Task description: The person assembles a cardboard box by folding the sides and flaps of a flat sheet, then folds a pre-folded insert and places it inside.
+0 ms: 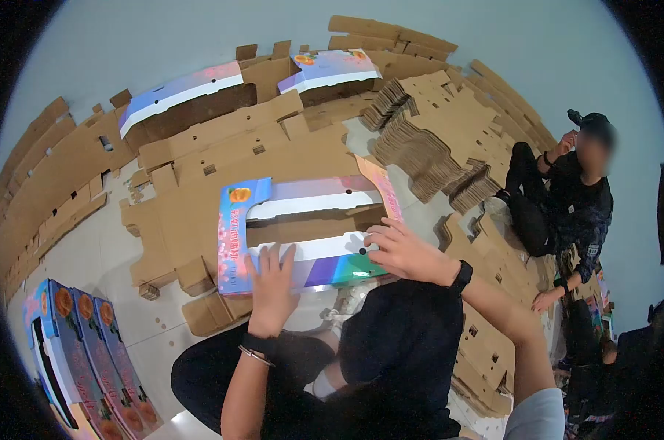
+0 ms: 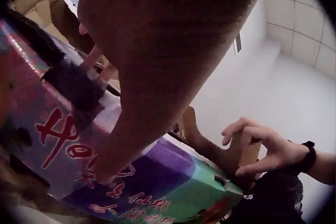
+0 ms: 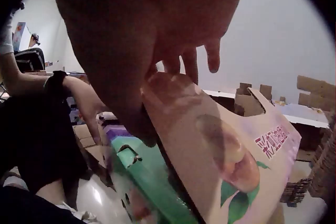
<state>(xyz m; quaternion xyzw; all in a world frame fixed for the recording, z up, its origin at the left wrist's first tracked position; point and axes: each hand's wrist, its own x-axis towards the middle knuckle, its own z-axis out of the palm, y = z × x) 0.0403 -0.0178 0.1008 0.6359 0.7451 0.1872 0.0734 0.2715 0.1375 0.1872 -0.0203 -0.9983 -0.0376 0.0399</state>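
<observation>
A printed cardboard box (image 1: pixel 319 273) with orange pictures and a long top opening lies in front of me, close to my crossed legs. My left hand (image 1: pixel 272 290) rests on its near wall, fingers stretched over the white edge strip. In the left wrist view, the thumb lies against the lettered outer panel (image 2: pixel 173 166). At the near right corner, my right hand (image 1: pixel 409 253) grips the box, fingers bent over the edge. In the right wrist view, its thumb is at the corner beside the green panel (image 3: pixel 152 176), and its fingers reach behind the peach-printed side panel (image 3: pixel 220 150).
Flat brown cardboard (image 1: pixel 170 220) covers the floor beyond the box. Stacked cardboard blanks (image 1: pixel 420 158) stand at the back right. Finished-looking printed boxes (image 1: pixel 90 352) stand at left. Two more printed boxes lie along the wall. Another person (image 1: pixel 567 198) sits at the right.
</observation>
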